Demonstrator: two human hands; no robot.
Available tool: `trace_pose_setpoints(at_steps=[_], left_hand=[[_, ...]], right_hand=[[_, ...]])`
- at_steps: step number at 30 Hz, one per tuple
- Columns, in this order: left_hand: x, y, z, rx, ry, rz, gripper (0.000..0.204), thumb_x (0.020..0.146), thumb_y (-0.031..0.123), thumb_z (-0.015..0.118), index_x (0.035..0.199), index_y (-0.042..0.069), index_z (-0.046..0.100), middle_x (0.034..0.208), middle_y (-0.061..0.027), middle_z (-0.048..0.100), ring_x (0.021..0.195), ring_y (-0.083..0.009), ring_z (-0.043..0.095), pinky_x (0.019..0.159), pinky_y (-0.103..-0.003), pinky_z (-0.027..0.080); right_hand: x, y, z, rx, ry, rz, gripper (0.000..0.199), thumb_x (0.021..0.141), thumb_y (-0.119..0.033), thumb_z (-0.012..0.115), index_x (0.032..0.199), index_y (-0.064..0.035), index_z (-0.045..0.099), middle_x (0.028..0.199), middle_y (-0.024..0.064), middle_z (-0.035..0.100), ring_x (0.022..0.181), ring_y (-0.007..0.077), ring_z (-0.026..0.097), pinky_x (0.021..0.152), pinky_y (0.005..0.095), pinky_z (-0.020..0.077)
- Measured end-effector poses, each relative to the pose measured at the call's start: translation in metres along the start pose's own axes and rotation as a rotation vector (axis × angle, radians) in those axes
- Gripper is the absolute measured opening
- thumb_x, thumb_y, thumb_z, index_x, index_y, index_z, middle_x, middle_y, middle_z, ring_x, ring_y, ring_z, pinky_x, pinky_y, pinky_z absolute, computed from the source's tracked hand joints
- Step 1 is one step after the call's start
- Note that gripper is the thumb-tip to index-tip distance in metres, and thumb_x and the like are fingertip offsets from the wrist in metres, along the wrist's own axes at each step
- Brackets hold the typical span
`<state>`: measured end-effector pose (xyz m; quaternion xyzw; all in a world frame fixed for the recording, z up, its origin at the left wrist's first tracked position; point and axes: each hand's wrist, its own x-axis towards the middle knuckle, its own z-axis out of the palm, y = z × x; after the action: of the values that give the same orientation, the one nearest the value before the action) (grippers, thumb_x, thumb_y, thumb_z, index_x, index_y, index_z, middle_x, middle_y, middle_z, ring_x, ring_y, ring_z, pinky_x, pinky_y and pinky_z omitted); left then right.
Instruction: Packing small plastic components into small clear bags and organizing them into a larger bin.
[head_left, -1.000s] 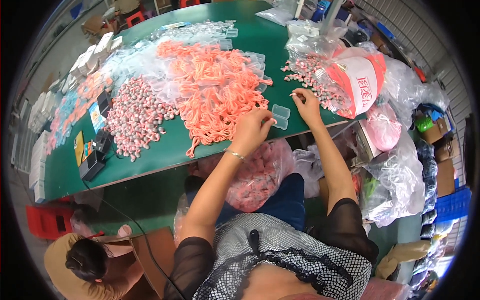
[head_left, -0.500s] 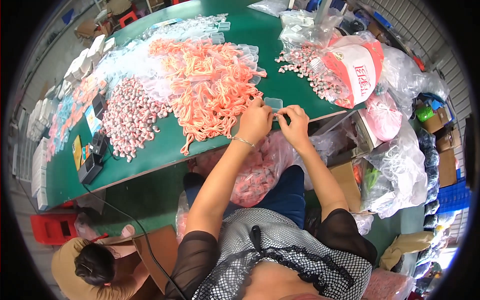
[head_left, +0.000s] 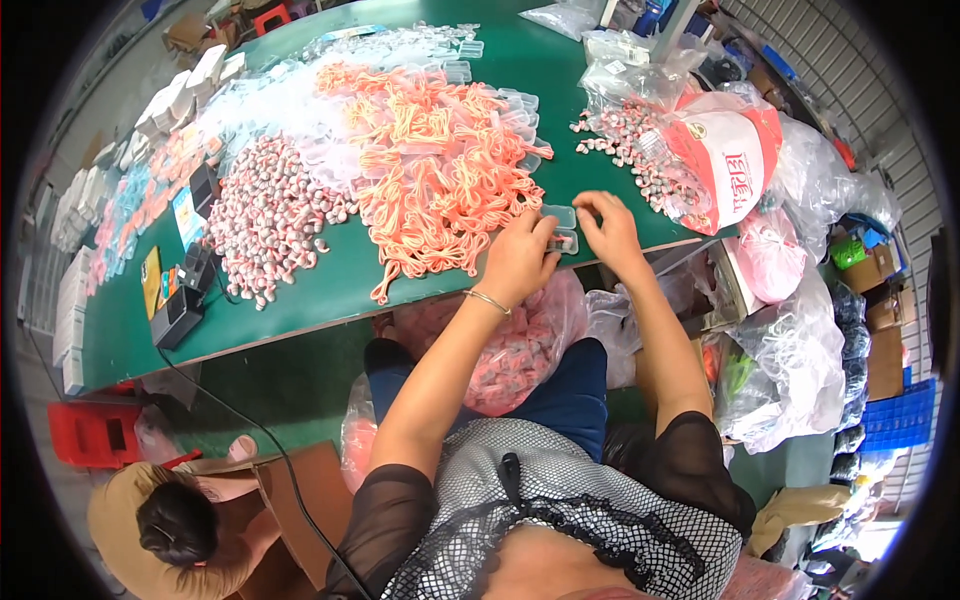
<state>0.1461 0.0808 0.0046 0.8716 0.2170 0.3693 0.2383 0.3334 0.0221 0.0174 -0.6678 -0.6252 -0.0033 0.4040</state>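
A small lidded box of clear plastic (head_left: 561,217) lies near the front edge of the green table, its lid folded back. Something small and pinkish shows inside its near half. My left hand (head_left: 520,258) is at the box's left side, with finger and thumb closed about its edge. To the right of the box my right hand (head_left: 612,232) hovers with bent fingers apart and nothing visible in them. Left of my hands spreads a large heap of orange looped cords (head_left: 440,190), with more clear boxes (head_left: 520,105) along its far right side.
Grey-and-pink small pieces (head_left: 275,205) form a pile at left; others spill from a red-and-white bag (head_left: 725,160) at right. A black device (head_left: 178,318) with a cable sits near the left edge. A pink-filled plastic bag (head_left: 510,350) hangs below the table. Another person (head_left: 180,530) crouches at lower left.
My hands were together at the box's near side; now the right has drawn away to the right, leaving the left at the box. The whole view has shifted slightly.
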Motion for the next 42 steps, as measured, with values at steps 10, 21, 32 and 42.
trace_pose_setpoints(at_steps=[10,21,32,42], left_hand=[[-0.005,-0.004,0.000,-0.033,-0.028,-0.017,0.038,0.074,0.017,0.073,0.108,0.004,0.063,0.103,-0.0140,0.056,0.090,-0.0316,0.061,0.077,-0.040,0.051],[-0.006,-0.007,-0.003,-0.076,0.035,-0.064,0.048,0.070,0.014,0.077,0.112,0.004,0.058,0.103,-0.0125,0.060,0.093,-0.0324,0.062,0.081,-0.041,0.050],[-0.005,-0.006,0.003,-0.086,0.061,-0.073,0.062,0.068,0.014,0.079,0.123,0.004,0.052,0.108,-0.0154,0.060,0.100,-0.0319,0.061,0.082,-0.041,0.050],[-0.005,-0.008,0.000,-0.123,-0.023,-0.103,0.047,0.068,0.014,0.078,0.110,0.006,0.058,0.110,-0.0120,0.060,0.099,-0.0320,0.061,0.082,-0.040,0.050]], right_hand=[[0.091,0.037,0.066,-0.346,0.020,0.002,0.023,0.081,-0.017,0.069,0.104,-0.0131,0.067,0.098,0.0084,0.064,0.096,0.0302,0.062,0.078,0.0407,0.0503],[0.018,0.026,-0.001,0.478,-0.068,0.257,0.013,0.088,-0.001,0.063,0.101,-0.0001,0.065,0.089,0.0032,0.066,0.078,0.0101,0.063,0.073,0.0238,0.0514],[-0.015,-0.002,-0.004,0.105,-0.167,-0.174,0.010,0.081,-0.005,0.067,0.091,-0.0041,0.068,0.088,0.0098,0.064,0.085,0.0264,0.060,0.075,0.0361,0.0485],[-0.023,-0.005,-0.005,-0.024,-0.153,-0.282,0.016,0.080,-0.001,0.066,0.096,-0.0046,0.069,0.093,0.0100,0.061,0.092,0.0281,0.057,0.078,0.0371,0.0484]])
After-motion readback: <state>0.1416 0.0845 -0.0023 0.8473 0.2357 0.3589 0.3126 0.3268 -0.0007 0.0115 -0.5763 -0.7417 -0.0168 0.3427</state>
